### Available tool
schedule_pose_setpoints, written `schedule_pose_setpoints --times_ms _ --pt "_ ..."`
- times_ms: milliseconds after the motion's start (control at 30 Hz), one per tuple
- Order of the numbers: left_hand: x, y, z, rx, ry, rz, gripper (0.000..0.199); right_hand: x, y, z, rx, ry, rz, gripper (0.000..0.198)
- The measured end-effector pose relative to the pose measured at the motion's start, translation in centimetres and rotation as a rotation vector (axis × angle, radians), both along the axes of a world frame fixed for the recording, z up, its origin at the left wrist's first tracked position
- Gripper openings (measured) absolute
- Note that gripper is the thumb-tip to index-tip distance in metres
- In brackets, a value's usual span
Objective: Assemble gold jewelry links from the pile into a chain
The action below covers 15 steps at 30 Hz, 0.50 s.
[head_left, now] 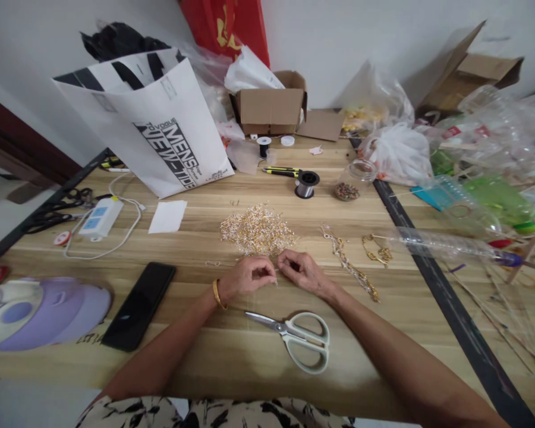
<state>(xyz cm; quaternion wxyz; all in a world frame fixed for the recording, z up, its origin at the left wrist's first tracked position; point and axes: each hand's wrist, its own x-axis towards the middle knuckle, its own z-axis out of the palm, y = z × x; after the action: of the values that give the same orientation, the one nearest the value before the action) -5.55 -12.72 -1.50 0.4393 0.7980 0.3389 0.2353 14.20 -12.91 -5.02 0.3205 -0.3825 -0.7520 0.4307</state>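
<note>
Both hands meet just in front of a pile of small gold and silver beaded pieces [258,229]. My left hand [249,274] is closed in a pinch, with a tiny pale bit showing at the fingertips. Close beside it, my right hand [301,268] also pinches, its fingertips nearly touching the left ones. What lies between the fingers is too small to name. Below the hands rests a pair of scissors [294,339] with white handles, blades slightly apart. Right of the pile, a strand of linked gold and silver pieces [354,267] lies stretched out, with a gold chain [377,249] beyond it.
Behind the pile are a wire spool [307,185], a yellow-black cutter [280,172] and a jar of beads [348,190]. A phone [138,306], white paper [167,216] and power strip [100,219] lie left. Bags, a cardboard box [271,107] and plastic bottles line the back and right.
</note>
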Motion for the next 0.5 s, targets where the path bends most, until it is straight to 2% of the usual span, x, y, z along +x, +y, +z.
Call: schedule_pose_setpoints --times_ms 167,267,500 --pt "-0.31 0.34 -0.24 -0.271 -0.210 0.140 0.018 0.04 0.07 -0.13 -0.008 0.007 -0.003 0.014" --pt "-0.40 0.52 -0.32 -0.393 -0.261 0.185 0.023 0.05 0.10 -0.12 -0.010 0.013 0.001 0.014" --pt "-0.20 0.76 -0.40 -0.515 -0.323 0.268 0.027 0.09 -0.01 -0.12 -0.011 0.015 0.012 0.016"
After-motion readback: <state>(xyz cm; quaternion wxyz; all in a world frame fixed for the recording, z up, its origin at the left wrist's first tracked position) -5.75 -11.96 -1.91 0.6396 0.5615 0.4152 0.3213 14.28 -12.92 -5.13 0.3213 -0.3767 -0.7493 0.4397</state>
